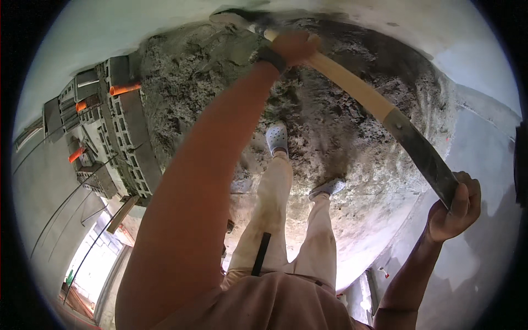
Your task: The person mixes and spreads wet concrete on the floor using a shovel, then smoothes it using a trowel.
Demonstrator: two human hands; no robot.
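A long-handled tool point(346, 81) runs diagonally across the view, pale wood with a dark lower section. Its metal head point(228, 19) is at the top, at the far edge of dark, lumpy wet material point(363, 49) spread underfoot. My left hand point(291, 47), with a dark band at the wrist, is closed round the shaft below the head. My right hand point(452, 212) is closed round the dark far end of the handle, at the lower right. My feet in light perforated clogs point(278, 137) stand on the dirty ground.
Stacked grey hollow blocks point(140, 165) with orange pipes point(124, 88) line the left side. Thin rods or wires point(82, 192) cross near a bright opening point(96, 264) at the lower left. Grey plastered walls point(484, 154) curve round the right and top.
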